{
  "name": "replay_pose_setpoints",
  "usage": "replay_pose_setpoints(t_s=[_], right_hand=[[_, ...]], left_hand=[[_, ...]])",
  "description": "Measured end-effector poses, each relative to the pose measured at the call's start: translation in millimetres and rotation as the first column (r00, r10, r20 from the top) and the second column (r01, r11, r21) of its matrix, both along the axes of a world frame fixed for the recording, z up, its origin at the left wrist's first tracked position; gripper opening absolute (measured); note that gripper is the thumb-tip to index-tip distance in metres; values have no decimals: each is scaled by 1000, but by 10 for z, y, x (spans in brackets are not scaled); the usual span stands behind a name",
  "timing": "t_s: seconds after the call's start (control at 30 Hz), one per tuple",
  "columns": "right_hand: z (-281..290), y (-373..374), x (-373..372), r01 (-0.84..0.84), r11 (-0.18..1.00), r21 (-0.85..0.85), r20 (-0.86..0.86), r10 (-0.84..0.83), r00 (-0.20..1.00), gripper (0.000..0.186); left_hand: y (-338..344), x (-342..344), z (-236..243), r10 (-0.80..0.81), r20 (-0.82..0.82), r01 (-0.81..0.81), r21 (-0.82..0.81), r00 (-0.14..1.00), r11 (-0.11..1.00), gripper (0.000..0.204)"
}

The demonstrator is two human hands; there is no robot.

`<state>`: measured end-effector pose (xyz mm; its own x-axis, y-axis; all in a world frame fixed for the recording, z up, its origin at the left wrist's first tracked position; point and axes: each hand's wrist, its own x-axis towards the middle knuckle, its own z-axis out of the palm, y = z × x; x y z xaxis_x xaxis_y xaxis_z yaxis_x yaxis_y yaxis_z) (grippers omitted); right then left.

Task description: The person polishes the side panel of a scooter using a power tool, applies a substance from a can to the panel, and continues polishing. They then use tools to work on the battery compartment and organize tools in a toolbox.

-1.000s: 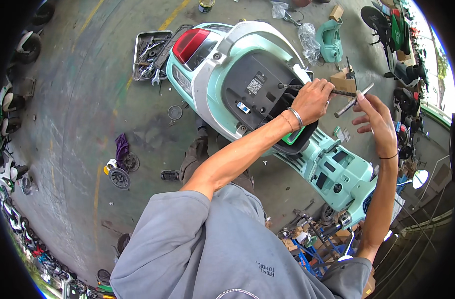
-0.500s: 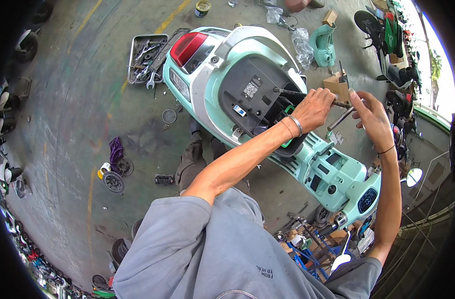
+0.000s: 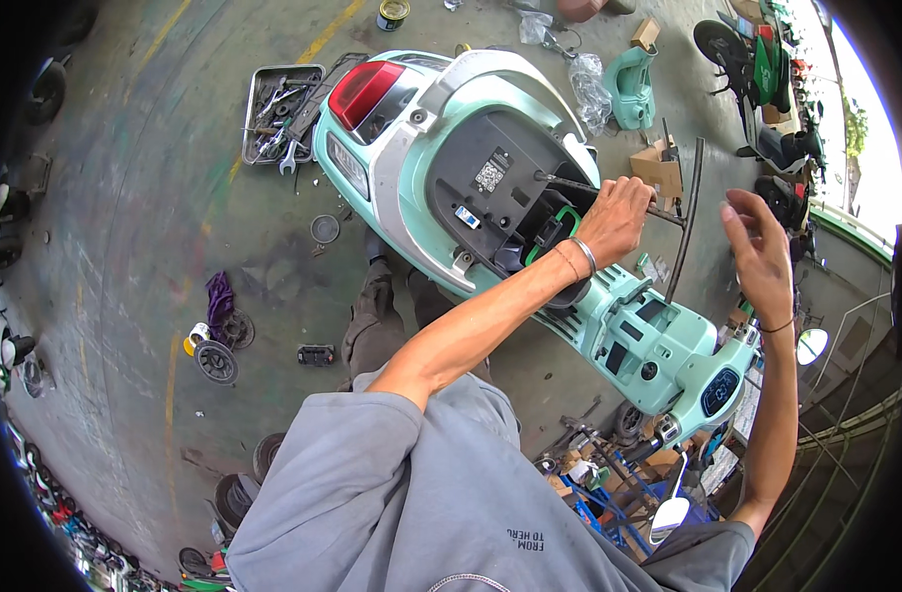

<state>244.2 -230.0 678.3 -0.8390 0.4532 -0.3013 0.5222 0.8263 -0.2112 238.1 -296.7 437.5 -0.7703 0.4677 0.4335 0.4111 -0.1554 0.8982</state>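
My left hand point(image 3: 617, 219) is wrapped round the shaft of a dark T-handle wrench point(image 3: 686, 222). The wrench's tip meets the grey under-seat compartment point(image 3: 466, 163) of a mint-green scooter point(image 3: 387, 222); whether it sits on a fastener I cannot tell. The wrench's crossbar sticks out to the right of that hand, over the scooter's front part. My right hand point(image 3: 762, 259) hovers beside the crossbar, apart from it, fingers spread and holding nothing. A battery bay with a green-edged part lies under my left wrist, partly hidden.
Left of the scooter's tail, a metal tray point(image 3: 254, 99) holds several wrenches. A cardboard box point(image 3: 658, 170), a mint-green body panel point(image 3: 631, 91) and clear plastic wrap point(image 3: 591, 94) lie beyond. A purple cloth point(image 3: 219, 301) and round parts lie on the floor at left.
The wrench's crossbar has turned and now stands more upright in view. My right hand has come off it and moved right and slightly down. My left hand keeps its grip.
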Motion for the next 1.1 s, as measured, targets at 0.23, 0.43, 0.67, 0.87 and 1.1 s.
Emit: replay_pose_setpoints(t_s=[0.23,0.43,0.67,0.87,1.1], right_hand=[[-130,-257,-186,-869,481,113,164,854,494,44],[-125,-78,23,-21,1000,-11,-60,20,998,21],[-137,-464,-255,-218,957,-189,218,258,941,41],[118,-122,-304,-230,972,-48,720,193,666,59],[-81,-268,-21,208,940,-272,175,-164,971,47]], left_hand=[[-71,-40,-58,45,-45,-48,-55,998,997,24],[-76,-103,-47,-6,49,6,15,999,1000,30],[-23,-36,-23,-12,-8,11,-35,1000,999,27],[28,19,-28,-43,-64,39,-53,997,998,18],[17,-84,-52,27,27,-26,-46,999,999,25]])
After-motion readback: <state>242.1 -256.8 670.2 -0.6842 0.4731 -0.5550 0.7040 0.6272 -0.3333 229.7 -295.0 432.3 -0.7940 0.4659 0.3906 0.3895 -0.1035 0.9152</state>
